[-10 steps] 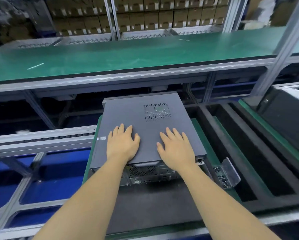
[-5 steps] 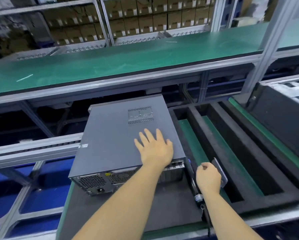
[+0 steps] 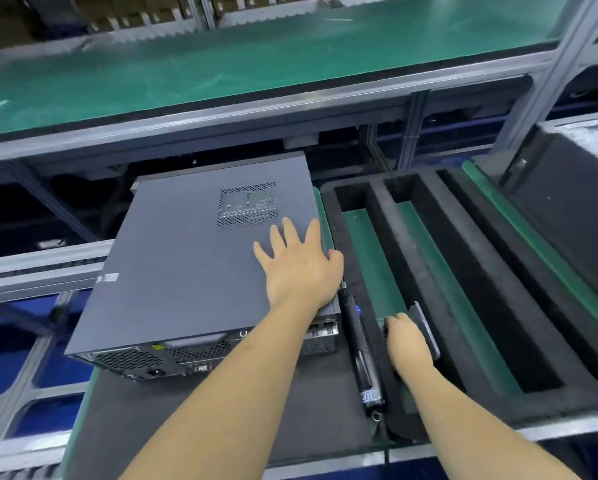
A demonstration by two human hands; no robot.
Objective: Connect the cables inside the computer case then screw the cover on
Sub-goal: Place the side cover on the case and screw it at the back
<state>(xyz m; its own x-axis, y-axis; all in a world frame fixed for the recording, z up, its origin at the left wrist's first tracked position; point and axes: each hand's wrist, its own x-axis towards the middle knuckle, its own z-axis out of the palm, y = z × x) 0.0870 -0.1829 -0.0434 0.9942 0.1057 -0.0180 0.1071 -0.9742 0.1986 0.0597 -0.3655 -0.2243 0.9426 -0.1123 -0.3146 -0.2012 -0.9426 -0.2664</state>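
Workbench: we see the green conveyor shelf (image 3: 221,74) running across at 12 o'clock, beyond the work.
Foam tray: the black slotted foam tray (image 3: 425,271) lies at 3 o'clock of the case, just beside it.
Computer case: the computer case (image 3: 186,271) sits centre-left on a dark mat, cover (image 3: 173,244) already on, rear panel facing us at 6 o'clock.
Handling: we judge it heavy, rigid sheet metal with a smooth, slippery top; press flat on the cover or hold by the edges, not the vent grille (image 3: 247,206).
Screwdriver: an electric screwdriver (image 3: 359,344) lies between case and tray.
Left hand: our left hand (image 3: 301,268) lies flat, fingers spread, pressing the cover's 4 o'clock corner.
Right hand: our right hand (image 3: 406,344) curls round a small box (image 3: 425,330) in the tray's slot; contents unclear.
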